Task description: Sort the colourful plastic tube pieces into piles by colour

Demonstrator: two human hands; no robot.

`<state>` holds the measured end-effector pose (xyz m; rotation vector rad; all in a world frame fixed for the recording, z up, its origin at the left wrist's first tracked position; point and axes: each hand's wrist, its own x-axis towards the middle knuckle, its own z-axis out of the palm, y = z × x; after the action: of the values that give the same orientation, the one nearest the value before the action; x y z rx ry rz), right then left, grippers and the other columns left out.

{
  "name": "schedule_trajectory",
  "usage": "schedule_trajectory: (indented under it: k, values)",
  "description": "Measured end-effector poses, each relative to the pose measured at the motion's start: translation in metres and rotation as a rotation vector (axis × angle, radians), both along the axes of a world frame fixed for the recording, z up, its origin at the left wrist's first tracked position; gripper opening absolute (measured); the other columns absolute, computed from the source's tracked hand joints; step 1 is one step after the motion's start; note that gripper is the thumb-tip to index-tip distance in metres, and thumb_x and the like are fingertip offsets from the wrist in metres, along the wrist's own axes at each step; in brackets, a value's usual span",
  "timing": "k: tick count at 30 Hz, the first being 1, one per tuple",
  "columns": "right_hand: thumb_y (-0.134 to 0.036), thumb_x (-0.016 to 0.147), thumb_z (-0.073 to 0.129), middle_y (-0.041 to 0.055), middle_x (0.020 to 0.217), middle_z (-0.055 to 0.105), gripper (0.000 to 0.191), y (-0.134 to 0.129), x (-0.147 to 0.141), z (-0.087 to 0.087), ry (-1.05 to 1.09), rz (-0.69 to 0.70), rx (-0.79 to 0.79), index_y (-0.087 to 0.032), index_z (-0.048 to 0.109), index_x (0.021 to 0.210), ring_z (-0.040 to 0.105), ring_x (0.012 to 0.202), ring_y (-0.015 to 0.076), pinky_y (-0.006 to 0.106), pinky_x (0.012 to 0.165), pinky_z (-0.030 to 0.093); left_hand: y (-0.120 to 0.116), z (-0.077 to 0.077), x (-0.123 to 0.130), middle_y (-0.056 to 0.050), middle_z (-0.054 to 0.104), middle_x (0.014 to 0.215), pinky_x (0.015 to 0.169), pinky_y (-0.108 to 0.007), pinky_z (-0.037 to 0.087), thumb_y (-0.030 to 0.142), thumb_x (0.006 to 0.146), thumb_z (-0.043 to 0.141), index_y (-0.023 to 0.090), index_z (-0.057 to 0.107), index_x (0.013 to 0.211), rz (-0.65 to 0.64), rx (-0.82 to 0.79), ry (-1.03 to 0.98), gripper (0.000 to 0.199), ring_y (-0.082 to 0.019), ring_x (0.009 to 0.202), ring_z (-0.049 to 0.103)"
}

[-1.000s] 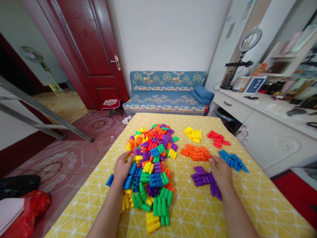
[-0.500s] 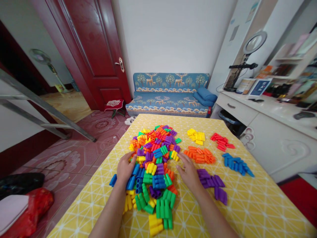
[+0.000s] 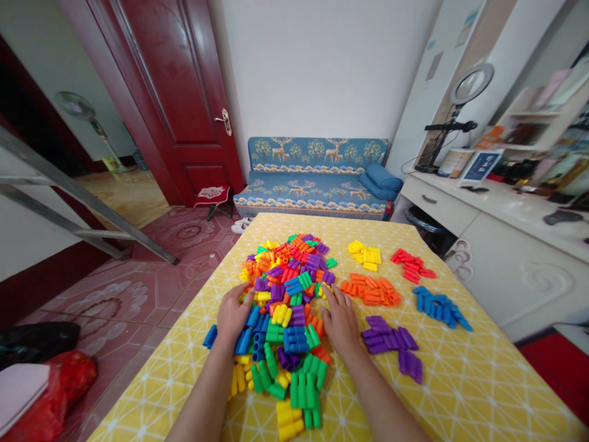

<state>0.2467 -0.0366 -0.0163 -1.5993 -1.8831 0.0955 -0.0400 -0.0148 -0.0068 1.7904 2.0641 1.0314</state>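
A mixed heap of plastic building blocks [image 3: 289, 316], shaped like joined tubes, spreads over the table in green, blue, purple, yellow, orange and red. At the heap's left edge rests my left hand [image 3: 234, 314], open, its fingertips against the blocks near the blue ones [image 3: 253, 319]. My right hand [image 3: 339, 316] lies at the right edge, thumb apart from the fingers. Its fingertips touch a yellow block [image 3: 325, 290] and partly cover it. Sorted beside it are orange blocks [image 3: 372, 290] and purple blocks [image 3: 391, 337].
Further right on the yellow tablecloth [image 3: 460, 380] are groups of yellow blocks [image 3: 365, 255], red blocks [image 3: 413, 263] and blue blocks [image 3: 440, 306]. A blue patterned sofa [image 3: 317, 184] stands behind the table, and a white cabinet [image 3: 515, 258] is at the right.
My right hand has moved slightly left and onto the yellow block at the heap's right edge. My left hand has stayed in place.
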Motion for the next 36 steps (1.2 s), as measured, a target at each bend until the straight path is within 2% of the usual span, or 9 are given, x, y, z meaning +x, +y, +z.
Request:
schedule_trajectory:
  k: [8,13,17,21,25,28,31,33,36]
  values:
    - [-0.015,0.080,0.054,0.0106,0.114,0.060,0.045,-0.002,0.004,0.002,0.075,0.003,0.006,-0.021,0.061,0.124,0.051,0.109,0.0271,0.042,0.098,0.043,0.000,0.000,0.000,-0.012,0.067,0.121,0.105,-0.041,0.041,0.049,0.090,0.041,0.015,0.067,0.116,-0.012,-0.009,-0.015,0.050,-0.028,0.118,0.058]
    - [-0.018,0.080,0.056,0.0104,0.110,0.063,0.039,-0.001,0.005,0.001,0.131,0.013,0.012,-0.020,0.063,0.118,0.054,0.106,0.0270,0.042,0.094,0.045,0.000,0.000,-0.001,-0.012,0.067,0.121,0.104,-0.042,0.042,0.049,0.090,0.042,0.015,0.067,0.116,-0.010,-0.004,-0.013,0.050,-0.028,0.117,0.058]
    - [-0.031,0.086,0.053,0.0115,0.110,0.066,0.034,-0.004,0.005,0.001,0.265,-0.009,0.014,-0.016,0.062,0.115,0.059,0.103,0.0255,0.040,0.091,0.047,0.001,-0.001,-0.001,-0.012,0.068,0.121,0.104,-0.043,0.042,0.049,0.090,0.042,0.015,0.068,0.115,-0.009,-0.005,-0.013,0.049,-0.028,0.117,0.058]
    - [-0.038,0.092,0.041,0.0101,0.100,0.071,0.036,-0.010,0.004,0.001,0.382,-0.051,-0.042,-0.017,0.064,0.110,0.066,0.088,0.0231,0.036,0.079,0.050,0.001,-0.002,-0.001,-0.012,0.068,0.120,0.104,-0.043,0.042,0.049,0.090,0.042,0.016,0.068,0.115,-0.011,0.007,-0.008,0.049,-0.028,0.117,0.059]
    - [-0.042,0.088,0.047,0.0085,0.093,0.072,0.034,-0.007,0.010,0.004,0.557,-0.048,-0.029,-0.018,0.066,0.103,0.067,0.077,0.0205,0.031,0.069,0.052,0.001,-0.004,-0.002,-0.012,0.068,0.120,0.105,-0.043,0.041,0.050,0.090,0.042,0.016,0.068,0.114,-0.013,0.012,-0.014,0.049,-0.028,0.117,0.058]
    - [-0.044,0.082,0.056,0.0089,0.092,0.071,0.037,0.015,0.036,0.015,0.740,-0.102,0.028,-0.016,0.066,0.104,0.065,0.069,0.0179,0.030,0.064,0.053,0.002,-0.004,-0.002,-0.011,0.068,0.120,0.105,-0.043,0.041,0.049,0.090,0.043,0.016,0.068,0.114,-0.013,0.011,-0.014,0.048,-0.028,0.117,0.058]
    - [-0.042,0.077,0.060,0.0084,0.089,0.070,0.044,0.053,0.084,0.030,0.869,-0.287,0.099,-0.014,0.063,0.110,0.065,0.065,0.0162,0.027,0.059,0.053,0.002,-0.005,-0.002,-0.011,0.068,0.120,0.105,-0.042,0.041,0.049,0.090,0.043,0.016,0.068,0.114,-0.008,0.007,-0.014,0.048,-0.028,0.117,0.058]
    - [-0.037,0.075,0.059,0.0086,0.085,0.070,0.043,0.078,0.120,0.038,0.870,-0.461,0.089,-0.011,0.064,0.109,0.065,0.062,0.0161,0.026,0.055,0.052,0.001,-0.005,-0.001,-0.011,0.068,0.120,0.104,-0.042,0.041,0.049,0.090,0.042,0.016,0.068,0.114,-0.003,0.004,-0.011,0.048,-0.028,0.117,0.058]
    - [-0.031,0.073,0.060,0.0087,0.070,0.068,0.034,0.106,0.160,0.042,0.826,-0.564,0.032,-0.007,0.068,0.096,0.064,0.057,0.0179,0.028,0.051,0.051,0.001,-0.004,-0.001,-0.010,0.068,0.120,0.104,-0.042,0.041,0.048,0.090,0.042,0.017,0.068,0.114,-0.001,0.004,-0.003,0.047,-0.027,0.117,0.058]
